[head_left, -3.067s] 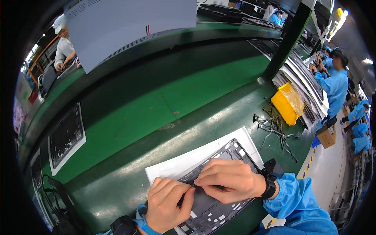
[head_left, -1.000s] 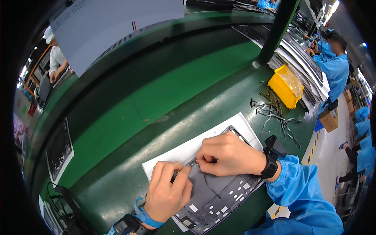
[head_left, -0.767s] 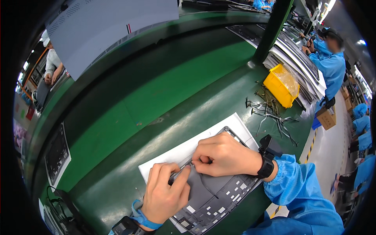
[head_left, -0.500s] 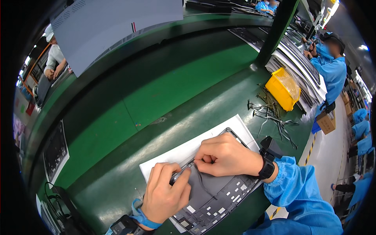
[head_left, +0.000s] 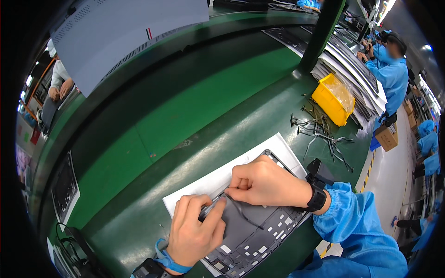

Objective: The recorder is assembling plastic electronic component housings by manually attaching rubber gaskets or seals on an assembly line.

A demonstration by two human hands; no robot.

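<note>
A dark grey laptop cover panel (head_left: 241, 229), dotted with small white pads along its near side, lies on a white sheet (head_left: 183, 200). A thin black cable (head_left: 245, 217) trails across the panel from its far edge. My right hand (head_left: 264, 183) pinches the cable's upper end between thumb and forefinger. Against that same edge, my left hand (head_left: 197, 231) is closed on a small shiny dark thing (head_left: 204, 212), mostly hidden under its fingers. The two hands' fingertips almost meet.
Loose black and grey cables (head_left: 324, 136) lie on the green bench (head_left: 185, 153) beside a yellow bin (head_left: 331, 99). Stacked panels and sheets (head_left: 366, 88) stand behind it, near a green post (head_left: 322, 37). Another panel (head_left: 65, 187) lies far left. People work nearby.
My right fingertips have shifted slightly left along the panel's edge. The cable's loose end has swung a little to the right. My left hand stays almost where it was.
</note>
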